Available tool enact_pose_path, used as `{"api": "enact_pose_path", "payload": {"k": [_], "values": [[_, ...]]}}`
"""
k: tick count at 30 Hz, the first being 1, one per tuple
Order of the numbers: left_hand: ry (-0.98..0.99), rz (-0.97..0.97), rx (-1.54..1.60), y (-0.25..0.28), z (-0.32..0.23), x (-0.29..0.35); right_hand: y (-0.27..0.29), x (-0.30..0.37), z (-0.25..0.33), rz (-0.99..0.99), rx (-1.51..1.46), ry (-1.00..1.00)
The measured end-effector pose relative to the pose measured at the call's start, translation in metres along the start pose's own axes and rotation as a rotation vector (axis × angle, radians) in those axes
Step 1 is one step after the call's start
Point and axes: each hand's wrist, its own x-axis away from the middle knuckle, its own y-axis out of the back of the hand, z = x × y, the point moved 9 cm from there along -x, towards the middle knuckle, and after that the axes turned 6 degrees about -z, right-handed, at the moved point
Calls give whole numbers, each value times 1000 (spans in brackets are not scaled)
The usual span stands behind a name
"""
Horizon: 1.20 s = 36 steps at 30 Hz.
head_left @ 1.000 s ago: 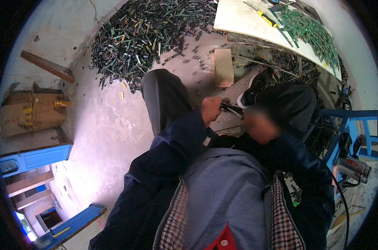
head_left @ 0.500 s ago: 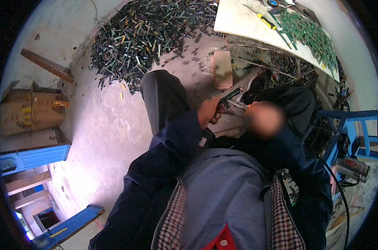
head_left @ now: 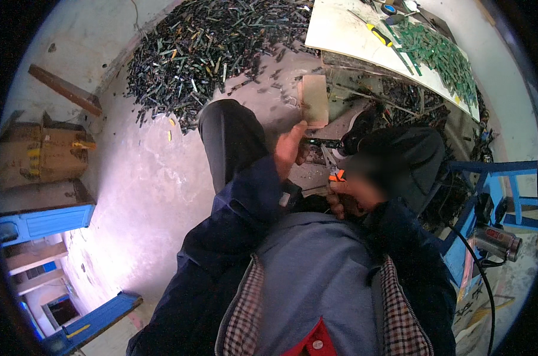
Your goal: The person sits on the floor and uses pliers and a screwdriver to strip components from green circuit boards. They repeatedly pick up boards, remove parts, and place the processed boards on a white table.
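Observation:
My left hand is closed on one end of a dark narrow strip, which lies almost level and points to the right. My right hand grips pliers by their orange handles. The metal jaws point up and reach to just below the strip; whether they touch it I cannot tell. Both hands are between my bent knees, low over the floor. Part of the right hand and the leg beside it is blurred.
A heap of dark strips covers the floor at far left. On a white board at far right are green strips and a yellow-handled screwdriver. A tan block lies ahead; a blue chair frame stands right.
The strip has swung from slanting upward to nearly level. My right hand has moved down and left, and the pliers now point more steeply upward. My left hand has shifted slightly left.

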Motion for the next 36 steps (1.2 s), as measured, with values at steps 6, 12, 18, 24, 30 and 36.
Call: {"api": "enact_pose_path", "payload": {"k": [6, 12, 18, 24, 30, 36], "values": [[-41, 30, 122, 6, 0, -12, -42, 6, -1, 244, -216, -2], [-141, 207, 197, -19, 25, -39, -84, 18, 13, 389, -310, 59], [-14, 299, 450, -39, 15, -12, -48, -4, 8, 104, -169, 206], [33, 282, 241, -39, 37, -18, -21, -25, -3, 26, -163, 224], [108, 113, 281, -30, 13, 13, -26, -11, 21, -115, -67, 309], [53, 228, 350, -39, 2, 15, -2, -18, 18, -330, 101, 352]]}}
